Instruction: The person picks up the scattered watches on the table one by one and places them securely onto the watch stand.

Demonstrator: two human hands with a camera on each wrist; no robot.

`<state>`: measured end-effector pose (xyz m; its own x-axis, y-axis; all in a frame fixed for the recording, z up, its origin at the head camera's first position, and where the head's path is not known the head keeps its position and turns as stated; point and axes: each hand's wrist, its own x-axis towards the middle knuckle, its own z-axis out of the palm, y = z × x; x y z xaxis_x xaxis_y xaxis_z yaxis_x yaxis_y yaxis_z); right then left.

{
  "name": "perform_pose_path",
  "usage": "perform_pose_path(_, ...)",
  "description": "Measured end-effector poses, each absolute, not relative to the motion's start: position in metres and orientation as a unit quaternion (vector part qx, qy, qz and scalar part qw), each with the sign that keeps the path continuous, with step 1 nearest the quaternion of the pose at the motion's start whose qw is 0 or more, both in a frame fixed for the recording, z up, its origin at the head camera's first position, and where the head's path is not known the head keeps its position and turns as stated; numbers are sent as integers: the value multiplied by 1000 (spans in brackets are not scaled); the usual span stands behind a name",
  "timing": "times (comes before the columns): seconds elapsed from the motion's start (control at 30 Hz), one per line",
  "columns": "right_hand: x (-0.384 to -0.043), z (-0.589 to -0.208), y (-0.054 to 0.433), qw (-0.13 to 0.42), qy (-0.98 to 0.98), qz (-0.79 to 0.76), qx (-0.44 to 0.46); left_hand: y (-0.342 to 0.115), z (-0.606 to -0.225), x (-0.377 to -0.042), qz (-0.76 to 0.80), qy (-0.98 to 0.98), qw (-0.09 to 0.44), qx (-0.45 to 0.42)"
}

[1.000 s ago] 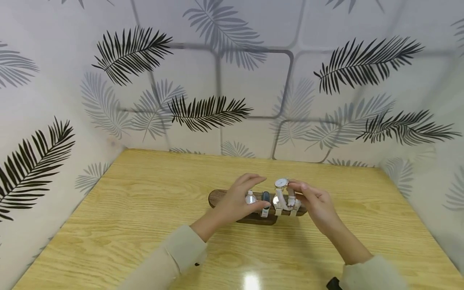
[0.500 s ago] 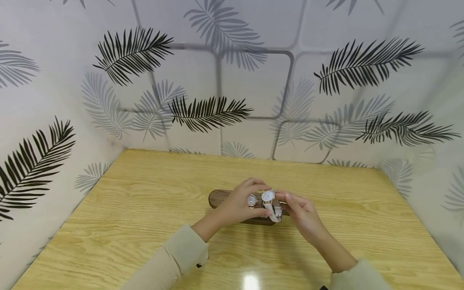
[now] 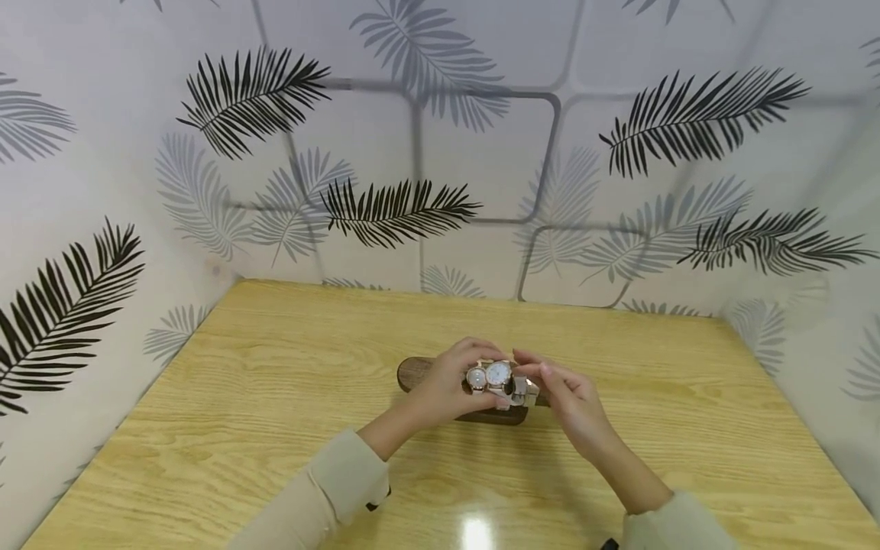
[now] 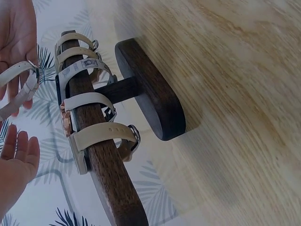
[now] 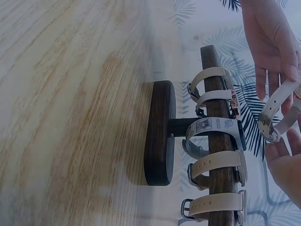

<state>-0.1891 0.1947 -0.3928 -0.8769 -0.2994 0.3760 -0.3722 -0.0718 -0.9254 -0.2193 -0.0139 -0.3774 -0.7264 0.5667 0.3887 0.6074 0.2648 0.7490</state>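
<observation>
A white-strapped watch [image 3: 498, 373] with a round white dial and rose-gold rim is held above the stand. My left hand [image 3: 447, 388] holds it near the dial, thumb below and fingers above. My right hand [image 3: 576, 401] pinches its looped strap by the buckle [image 5: 273, 133]. Just behind is a dark wooden T-shaped stand [image 4: 150, 101], its bar carrying several watches. Among them are a cream-strapped watch [image 4: 106, 134], a white-strapped rose-gold watch [image 4: 89, 100] and a printed white smart band [image 5: 214, 125]. The hands partly hide these watches from above.
The stand rests on a light wood-grain table [image 3: 289, 382]. Behind rises a wall [image 3: 474, 176] with a leaf print, and similar leaf-printed surfaces enclose both sides. Light glares off the tabletop near the front edge.
The watch has moved left and a little down from over the bar's right end, carried by my right hand. My left fingers have closed in around its dial.
</observation>
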Motion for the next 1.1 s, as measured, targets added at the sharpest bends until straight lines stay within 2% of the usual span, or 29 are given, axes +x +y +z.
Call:
perform_pose_path(0.17, -189, -389, 198, 54, -700, 682, 203, -21, -377, -222, -469, -802, 56, -365)
perform_pose_path(0.3, -191, -390, 208, 107, -746, 635, 171, -30, -375, -225, -461, -808, 75, -360)
perform_pose_path(0.47, -197, -399, 222, 186, -806, 530, 185, -42, -372, -230, -457, -813, 91, -350)
perform_pose_path(0.57, -200, -405, 229, 215, -847, 442, 204, -52, -372, -232, -451, -822, 95, -334)
perform_pose_path(0.73, -204, -412, 239, 202, -884, 354, 228, -71, -370, -232, -448, -834, 93, -309)
perform_pose_path(1.1, -206, -423, 246, 195, -906, 292, 236, -104, -372, -235, -436, -846, 114, -283)
